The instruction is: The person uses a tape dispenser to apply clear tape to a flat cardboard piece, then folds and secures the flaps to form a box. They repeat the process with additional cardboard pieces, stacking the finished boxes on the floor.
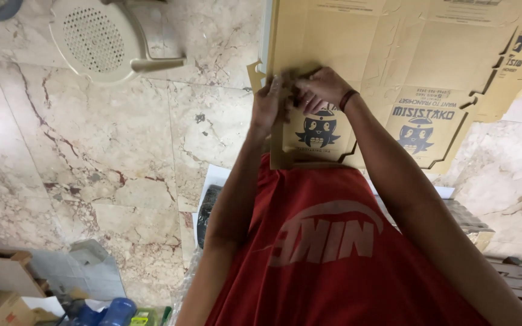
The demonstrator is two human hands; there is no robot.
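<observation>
Cardboard sheets, flat, die-cut and printed with a dark blue cartoon figure, fill the upper right of the head view, lying over a pale marble floor veined in brown. Below them, a person in a red shirt reaches both arms up to the sheets' near left corner. The right hand, a dark band at its wrist, is curled shut, pinching a cardboard tab at the sheet's edge; the left hand, just beside it and touching it, also grips that edge with bent fingers. A cream plastic chair with a perforated seat stands on the floor at upper left, well apart from the hands. Brown boxes sit at the lower left corner, with a blue bottle near them. A stack of slatted trays lies at lower right.
</observation>
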